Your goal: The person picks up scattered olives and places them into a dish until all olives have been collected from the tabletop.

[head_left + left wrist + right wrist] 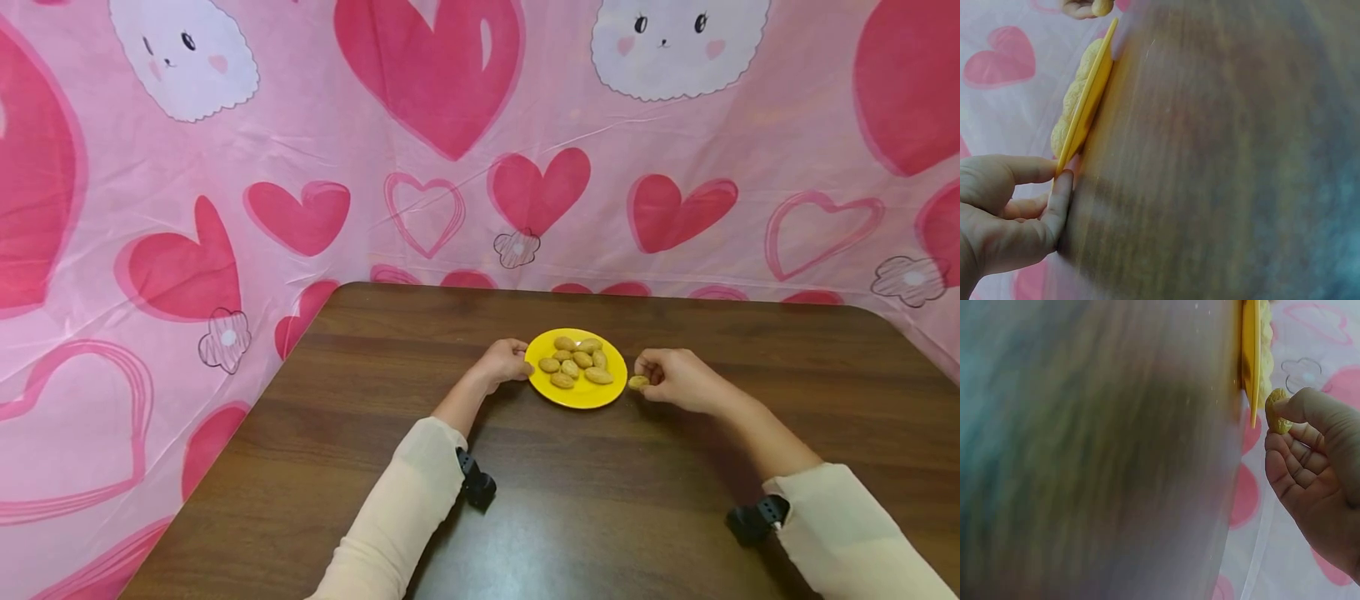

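Observation:
A round yellow plate (pixel 577 397) carries a heap of tan, wrinkled, oval unshelled nuts (pixel 598 376). My left hand (pixel 504 364) pinches the plate's left rim. From the side, in the left wrist view, one finger lies over the rim and the thumb (pixel 1060 200) lies along its lower side. On the plate's right, my right hand (pixel 678 379) pinches one nut (pixel 1279 411) between thumb and fingers. That nut is just outside the plate's right rim, and its wrinkled surface shows in the right wrist view.
The plate is over the far half of a dark brown wooden table (pixel 300 450). Behind the table and along its left side hangs a pink cloth (pixel 420 200) printed with hearts. Each wrist wears a small black camera (pixel 477 487).

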Available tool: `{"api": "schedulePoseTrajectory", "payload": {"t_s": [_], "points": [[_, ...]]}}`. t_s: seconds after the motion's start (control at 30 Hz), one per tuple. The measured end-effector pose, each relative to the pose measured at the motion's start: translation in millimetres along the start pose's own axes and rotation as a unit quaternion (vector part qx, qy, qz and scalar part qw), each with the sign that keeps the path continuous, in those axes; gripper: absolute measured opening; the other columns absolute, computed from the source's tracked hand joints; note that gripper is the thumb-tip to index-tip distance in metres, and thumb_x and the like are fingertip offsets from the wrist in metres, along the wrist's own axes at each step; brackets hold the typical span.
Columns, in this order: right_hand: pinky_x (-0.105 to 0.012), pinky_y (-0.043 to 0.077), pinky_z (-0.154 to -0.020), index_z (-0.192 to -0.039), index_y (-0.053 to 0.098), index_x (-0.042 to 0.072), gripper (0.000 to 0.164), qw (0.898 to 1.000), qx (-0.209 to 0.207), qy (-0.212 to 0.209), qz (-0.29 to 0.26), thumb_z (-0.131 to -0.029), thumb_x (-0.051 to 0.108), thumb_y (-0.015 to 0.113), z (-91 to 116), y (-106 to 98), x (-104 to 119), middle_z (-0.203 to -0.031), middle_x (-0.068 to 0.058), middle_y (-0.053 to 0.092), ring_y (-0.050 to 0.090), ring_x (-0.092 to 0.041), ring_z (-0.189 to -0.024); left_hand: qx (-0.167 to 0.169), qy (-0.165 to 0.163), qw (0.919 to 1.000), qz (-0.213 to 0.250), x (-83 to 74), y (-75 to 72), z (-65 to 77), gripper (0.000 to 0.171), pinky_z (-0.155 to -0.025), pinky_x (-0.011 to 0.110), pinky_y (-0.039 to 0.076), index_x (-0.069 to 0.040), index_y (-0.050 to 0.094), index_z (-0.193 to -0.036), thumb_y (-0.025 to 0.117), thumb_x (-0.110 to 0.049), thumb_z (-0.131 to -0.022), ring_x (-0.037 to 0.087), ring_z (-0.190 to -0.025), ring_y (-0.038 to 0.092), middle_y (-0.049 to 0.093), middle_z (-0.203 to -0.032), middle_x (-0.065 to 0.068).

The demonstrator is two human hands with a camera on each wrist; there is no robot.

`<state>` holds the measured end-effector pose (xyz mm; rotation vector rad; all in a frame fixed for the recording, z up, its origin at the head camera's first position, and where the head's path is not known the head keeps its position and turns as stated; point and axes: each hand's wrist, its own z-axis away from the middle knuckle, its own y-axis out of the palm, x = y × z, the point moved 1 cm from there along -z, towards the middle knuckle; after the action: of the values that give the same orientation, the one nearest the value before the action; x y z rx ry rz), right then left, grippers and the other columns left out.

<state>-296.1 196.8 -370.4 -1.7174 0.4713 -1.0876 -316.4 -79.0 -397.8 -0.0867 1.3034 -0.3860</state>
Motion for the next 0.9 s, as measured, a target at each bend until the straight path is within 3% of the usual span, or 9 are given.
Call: {"api": "schedulePoseTrajectory", "payload": {"t_s": [0.6, 0.9], "points": [[-0.025, 0.047, -0.057, -0.08, 0.059, 0.006, 0.017, 0.998, 0.011, -0.068, 0.001, -0.07, 0.003, 0.073, -28, 12, 28, -0.069, 0.004, 0.053, 0.05, -0.011, -0.064, -0.004, -0.007, 1.0, 0.0, -1.1, -0.9, 0.7, 0.048, -0.081, 0.032, 0.053, 0.007, 0.046, -0.128, 0.061, 0.007, -0.083, 0.026, -0.105, 0.055, 0.051, -0.12, 0.018], [-0.024, 0.046, -0.055, -0.079, 0.06, 0.006, 0.015, 0.996, 0.029, -0.081, 0.003, -0.071, 0.003, 0.072, -39, 21, 42, -0.067, 0.004, 0.053, 0.048, -0.01, -0.062, -0.004, -0.001, 1.0, -0.003, -1.0, -0.4, 0.4, 0.048, -0.08, 0.031, 0.053, 0.008, 0.046, -0.128, 0.06, 0.008, -0.082, 0.027, -0.105, 0.056, 0.051, -0.119, 0.019]]}}
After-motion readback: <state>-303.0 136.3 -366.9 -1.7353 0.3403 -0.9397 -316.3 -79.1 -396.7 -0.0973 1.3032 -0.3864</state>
